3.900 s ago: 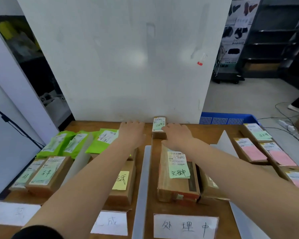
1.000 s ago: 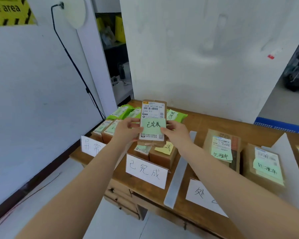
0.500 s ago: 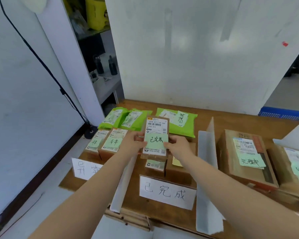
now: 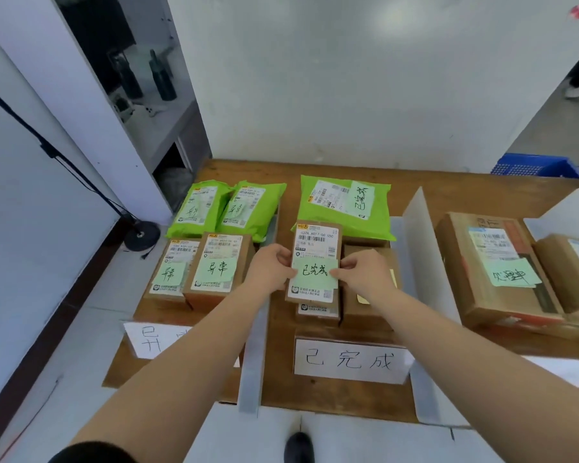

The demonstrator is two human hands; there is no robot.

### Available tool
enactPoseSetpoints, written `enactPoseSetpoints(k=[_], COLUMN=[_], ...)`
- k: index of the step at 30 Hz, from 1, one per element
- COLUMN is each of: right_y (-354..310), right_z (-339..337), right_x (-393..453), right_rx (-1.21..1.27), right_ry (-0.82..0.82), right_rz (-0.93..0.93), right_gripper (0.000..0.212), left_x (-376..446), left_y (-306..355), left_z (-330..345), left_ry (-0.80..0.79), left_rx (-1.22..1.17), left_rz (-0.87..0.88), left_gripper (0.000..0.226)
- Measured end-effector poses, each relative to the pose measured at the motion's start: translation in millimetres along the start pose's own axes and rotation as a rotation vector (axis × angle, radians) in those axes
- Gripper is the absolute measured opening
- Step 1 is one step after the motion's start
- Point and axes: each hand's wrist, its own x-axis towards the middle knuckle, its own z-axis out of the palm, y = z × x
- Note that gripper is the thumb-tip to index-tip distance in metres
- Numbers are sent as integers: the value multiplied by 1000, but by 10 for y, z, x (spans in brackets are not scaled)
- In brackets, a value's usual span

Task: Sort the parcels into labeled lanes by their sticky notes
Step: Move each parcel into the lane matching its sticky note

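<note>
Between the fingers of the left hand (image 4: 270, 269) and right hand (image 4: 360, 274), a small cardboard parcel (image 4: 316, 262) is pinched by its sides, above the brown boxes (image 4: 368, 262) of the middle lane.

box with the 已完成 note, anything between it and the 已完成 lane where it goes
No barrier: both hands hold the box already over that lane's sign, but two boxes lie beneath, so it would stack.

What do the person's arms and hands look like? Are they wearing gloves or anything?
No gloves. The left hand and the right hand are both bare, with no rings, watch or bracelet that I can see. Both forearms are bare too. The only clothing showing is the edge of a dark sleeve high up on the left arm, at the bottom of the picture. The right arm's sleeve is out of view.
</note>
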Motion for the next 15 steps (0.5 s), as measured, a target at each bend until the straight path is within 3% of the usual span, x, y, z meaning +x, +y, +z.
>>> enactPoseSetpoints(k=[8,15], right_y=[43,3], right_z=[31,63], right_x=[-28,-17], right_rx=[-83,-231], right_ry=[-44,27], right_rz=[41,36], right_gripper=[16,17], left_x=[1,29], left_y=[-101,1], left_z=[33,83], left_ry=[-92,-101], left_rx=[217,469], left_rz=[-5,105], left_gripper=[34,24])
